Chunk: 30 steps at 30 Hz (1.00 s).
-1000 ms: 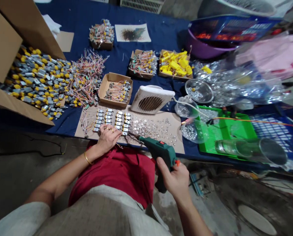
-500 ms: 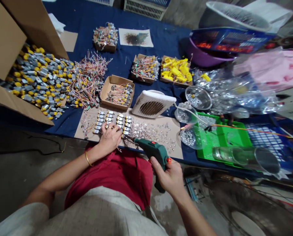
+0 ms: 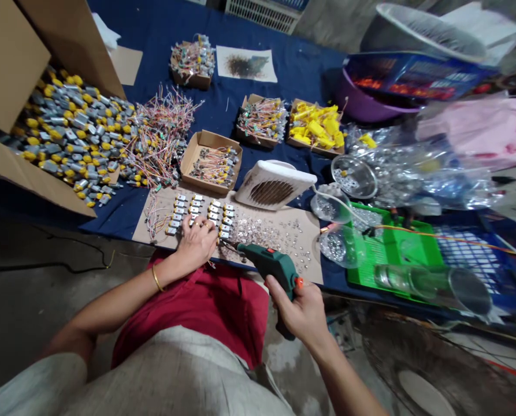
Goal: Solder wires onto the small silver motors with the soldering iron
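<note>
Over the lower part of the rows of small motors (image 3: 214,209), my left hand (image 3: 198,241) is closed with its fingers bent down. Whatever sits between its fingertips is hidden by the hand, though a bit of wire (image 3: 211,265) pokes out beneath it. My right hand (image 3: 303,309) is wrapped round the handle of a green soldering gun (image 3: 271,264). The gun's thin tip points left, close to my left hand and the nearest end of the right-hand motor row. Small metal pieces (image 3: 258,228) lie scattered on the cardboard sheet (image 3: 312,254) beside the motors.
A white fan (image 3: 271,185) stands behind the cardboard. Left is a large carton (image 3: 32,167) of loose motors, with a heap of wired ones (image 3: 162,133). Small boxes hold wired motors (image 3: 214,167) and yellow parts (image 3: 316,126). A green tray (image 3: 364,271) stands right.
The whole view has shifted slightly, so the table things appear a little further right. My left hand and the soldering gun keep nearly the same place at the motors.
</note>
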{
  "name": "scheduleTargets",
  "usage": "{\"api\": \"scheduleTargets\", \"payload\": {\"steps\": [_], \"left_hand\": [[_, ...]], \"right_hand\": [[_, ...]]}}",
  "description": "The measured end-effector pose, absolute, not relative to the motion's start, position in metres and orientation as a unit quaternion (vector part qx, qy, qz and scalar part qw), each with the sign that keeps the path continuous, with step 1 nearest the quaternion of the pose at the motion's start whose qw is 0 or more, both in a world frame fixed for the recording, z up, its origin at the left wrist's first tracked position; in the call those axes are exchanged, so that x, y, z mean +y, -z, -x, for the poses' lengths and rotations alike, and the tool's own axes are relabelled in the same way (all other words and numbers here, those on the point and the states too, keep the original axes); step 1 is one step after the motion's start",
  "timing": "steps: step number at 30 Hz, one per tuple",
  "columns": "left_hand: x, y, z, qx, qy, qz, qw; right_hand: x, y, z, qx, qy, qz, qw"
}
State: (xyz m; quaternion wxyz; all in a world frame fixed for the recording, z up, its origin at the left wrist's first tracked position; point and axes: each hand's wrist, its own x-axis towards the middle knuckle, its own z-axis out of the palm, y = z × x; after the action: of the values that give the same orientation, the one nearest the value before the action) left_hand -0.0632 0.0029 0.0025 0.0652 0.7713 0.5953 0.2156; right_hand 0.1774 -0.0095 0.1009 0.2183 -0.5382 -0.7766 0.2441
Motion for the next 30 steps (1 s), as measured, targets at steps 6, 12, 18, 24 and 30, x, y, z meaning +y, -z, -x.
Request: {"api": "scheduleTargets", "payload": {"steps": [6,12,18,24,30], "left_hand": [[0.003,-0.005,0.063,0.603,-0.206,-0.767,0.079],[0.004,-0.007,0.062,0.607,-0.201,-0.764,0.089],[0.003,-0.008,0.062,0.612,-0.203,-0.760,0.088],[0.003,-0.005,0.063,0.607,-0.204,-0.764,0.082],[0.005,-0.005,0.062,0.608,-0.206,-0.763,0.073]], "right_hand": [[-0.003,-0.112,-0.173,-0.804,-0.249,0.505,0.188],[0.010,-0.128,-0.163,-0.830,-0.278,0.455,0.163],[0.009,-0.135,-0.164,-0.829,-0.251,0.462,0.189],[-0.009,-0.128,-0.180,-0.789,-0.231,0.530,0.210],[-0.026,-0.113,-0.186,-0.718,-0.237,0.608,0.243]]}}
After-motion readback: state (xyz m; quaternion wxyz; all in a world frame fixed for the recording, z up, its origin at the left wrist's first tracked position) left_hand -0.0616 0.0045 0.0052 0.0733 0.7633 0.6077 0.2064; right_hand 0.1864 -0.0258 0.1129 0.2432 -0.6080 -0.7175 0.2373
